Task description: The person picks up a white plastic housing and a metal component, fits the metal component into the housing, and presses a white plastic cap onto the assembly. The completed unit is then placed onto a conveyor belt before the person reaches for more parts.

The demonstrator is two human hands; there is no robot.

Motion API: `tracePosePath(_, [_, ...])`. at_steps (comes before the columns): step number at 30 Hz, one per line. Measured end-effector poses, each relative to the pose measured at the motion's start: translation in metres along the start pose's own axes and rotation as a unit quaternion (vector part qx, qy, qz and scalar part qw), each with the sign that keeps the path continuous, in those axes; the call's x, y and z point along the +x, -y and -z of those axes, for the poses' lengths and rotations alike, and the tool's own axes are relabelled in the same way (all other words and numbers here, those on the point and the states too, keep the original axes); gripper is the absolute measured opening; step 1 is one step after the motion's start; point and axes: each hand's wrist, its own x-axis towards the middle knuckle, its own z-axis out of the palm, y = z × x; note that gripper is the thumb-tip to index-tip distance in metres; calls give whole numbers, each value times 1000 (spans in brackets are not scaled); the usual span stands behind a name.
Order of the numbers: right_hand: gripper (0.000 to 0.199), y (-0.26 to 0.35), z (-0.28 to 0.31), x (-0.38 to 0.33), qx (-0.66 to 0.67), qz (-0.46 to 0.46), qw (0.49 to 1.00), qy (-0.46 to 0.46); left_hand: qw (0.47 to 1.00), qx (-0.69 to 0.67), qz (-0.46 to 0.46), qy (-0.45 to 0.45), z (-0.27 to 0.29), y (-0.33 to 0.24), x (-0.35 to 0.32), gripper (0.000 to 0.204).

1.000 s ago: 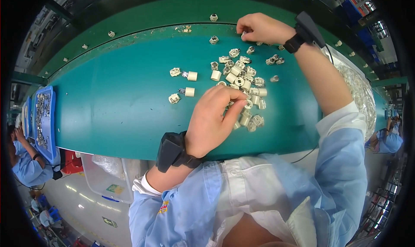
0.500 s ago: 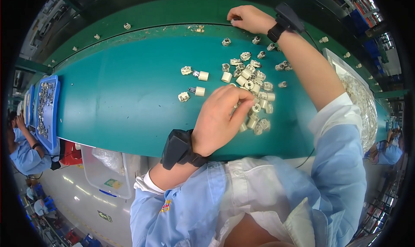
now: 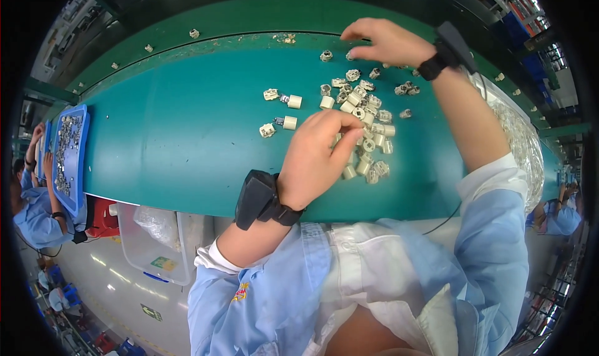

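Note:
My left hand is bent over the near left side of a heap of cream plastic sockets, thumb and forefinger brought together. Whatever lies between those fingertips is hidden. Above the far side of the bench my right hand has its thumb and forefinger spread apart. A small cream and grey socket lies by its thumb tip, with another socket to the left. Left of the heap are two pairs of parts, each with a white cylinder joined to a small metal piece and a cream socket.
Behind the green bench top runs a dark green belt carrying spaced sockets. A blue tray of small parts stands at far left, near a co-worker. At right is a box lined with clear plastic.
My right hand has left the belt's edge, moved right and nearer, and its fingers have opened. The sockets on the belt have shifted right. My left hand stays at the heap.

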Motion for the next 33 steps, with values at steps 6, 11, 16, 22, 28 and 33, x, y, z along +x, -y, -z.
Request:
tracePosePath(6, [28,19,58,-102,-36,-46,995,-85,1000,-6,21,-13,1,1,-2,7])
tracePosePath(11, [29,-1,54,-264,-30,-401,909,-113,1000,5,-4,4,-4,-3,-6,7])
tracePosePath(16, [23,-15,-11,-348,-186,-437,870,-132,997,37,-42,46,-12,-17,-15,7])
tracePosePath(22, [14,-51,-34,-378,-162,-431,861,-216,990,131,-51,17,12,-17,2,9])
tracePosePath(28, [15,-51,-22,-360,-142,-446,861,-200,900,387,-38,-195,128,69,95,30])
tracePosePath(33, [23,-45,-22,-359,-173,-431,866,-185,847,460,105,-244,178,131,133,46])
